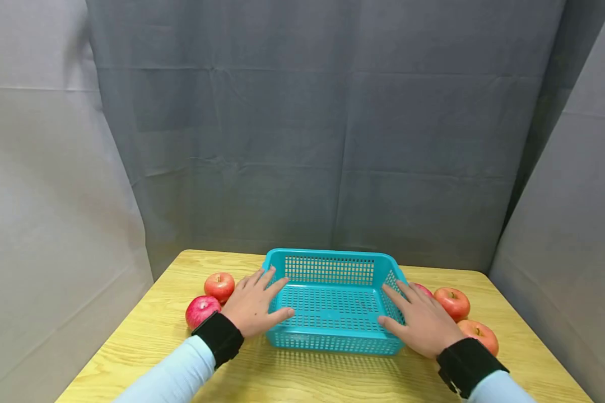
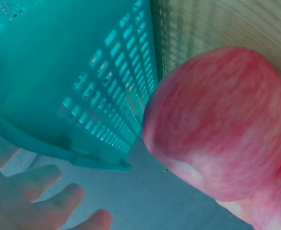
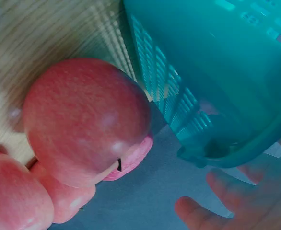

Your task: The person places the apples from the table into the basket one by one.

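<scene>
Palms down, fingers spread loosely, left grip (image 1: 254, 305) and right grip (image 1: 424, 323) flank the teal basket (image 1: 330, 254); contact is unclear.

The basket (image 1: 335, 342) is open from above, while apples (image 1: 219, 287) (both sides) obstruct low sideways passage

A creased dark grey cloth (image 1: 282, 140) hangs behind a pale, grained wooden table (image 1: 151, 330). Lighter grey cloths (image 1: 55, 224) flank it on both sides, softly shadowed.
</scene>
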`<state>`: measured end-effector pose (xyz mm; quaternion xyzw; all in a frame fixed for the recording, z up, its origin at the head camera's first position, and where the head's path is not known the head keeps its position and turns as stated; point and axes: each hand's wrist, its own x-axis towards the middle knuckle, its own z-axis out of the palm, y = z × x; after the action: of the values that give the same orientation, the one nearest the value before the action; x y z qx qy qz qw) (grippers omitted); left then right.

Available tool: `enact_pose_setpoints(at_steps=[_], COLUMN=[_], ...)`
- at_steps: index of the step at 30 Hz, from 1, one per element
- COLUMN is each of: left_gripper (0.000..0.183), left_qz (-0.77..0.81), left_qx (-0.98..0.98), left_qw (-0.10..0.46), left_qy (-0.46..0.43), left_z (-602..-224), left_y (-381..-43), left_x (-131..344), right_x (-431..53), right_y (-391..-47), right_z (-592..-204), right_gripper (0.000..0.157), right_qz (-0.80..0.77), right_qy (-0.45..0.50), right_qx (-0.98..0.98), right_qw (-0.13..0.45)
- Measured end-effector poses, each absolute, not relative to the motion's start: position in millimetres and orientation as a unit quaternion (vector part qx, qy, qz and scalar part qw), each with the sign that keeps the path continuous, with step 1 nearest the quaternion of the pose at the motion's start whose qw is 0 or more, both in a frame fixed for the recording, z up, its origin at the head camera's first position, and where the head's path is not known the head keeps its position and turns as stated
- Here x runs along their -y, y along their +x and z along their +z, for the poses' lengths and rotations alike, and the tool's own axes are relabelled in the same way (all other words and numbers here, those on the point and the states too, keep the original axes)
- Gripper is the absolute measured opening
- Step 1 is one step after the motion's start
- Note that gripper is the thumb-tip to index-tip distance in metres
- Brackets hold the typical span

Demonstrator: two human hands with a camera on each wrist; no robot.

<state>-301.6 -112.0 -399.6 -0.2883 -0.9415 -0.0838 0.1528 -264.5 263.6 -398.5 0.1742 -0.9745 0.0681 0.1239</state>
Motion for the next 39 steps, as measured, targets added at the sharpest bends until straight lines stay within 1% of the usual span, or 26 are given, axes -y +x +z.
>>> enact_pose_setpoints(at_steps=[10, 18, 25, 29, 35, 39], left_gripper=[0.071, 0.073, 0.073, 0.073, 0.071, 0.07], left_qz=[-0.113, -0.101, -0.119, -0.128, -0.133, -0.134], left_qx=[0.943, 0.948, 0.952, 0.952, 0.948, 0.949], left_qw=[0.151, 0.143, 0.131, 0.131, 0.148, 0.145], left_qy=[-0.276, -0.265, -0.249, -0.244, -0.249, -0.245], left_z=[-404.0, -405.2, -410.4, -414.0, -416.2, -418.3], left_y=[-298.5, -294.9, -294.8, -296.6, -296.5, -295.7], left_x=[122.1, 126.3, 132.9, 137.8, 146.6, 151.9], right_x=[-269.9, -270.9, -269.0, -269.8, -268.7, -267.7], right_y=[-264.1, -263.6, -261.1, -261.2, -260.3, -259.4], right_z=[-410.3, -417.8, -428.9, -431.3, -431.5, -433.0], right_gripper=[0.097, 0.101, 0.098, 0.095, 0.088, 0.086], right_qz=[0.067, 0.085, 0.088, 0.082, 0.079, 0.078], right_qy=[0.14, 0.121, 0.106, 0.106, 0.107, 0.107], right_qx=[0.982, 0.983, 0.983, 0.982, 0.981, 0.981], right_qw=[0.107, 0.112, 0.117, 0.132, 0.14, 0.138])
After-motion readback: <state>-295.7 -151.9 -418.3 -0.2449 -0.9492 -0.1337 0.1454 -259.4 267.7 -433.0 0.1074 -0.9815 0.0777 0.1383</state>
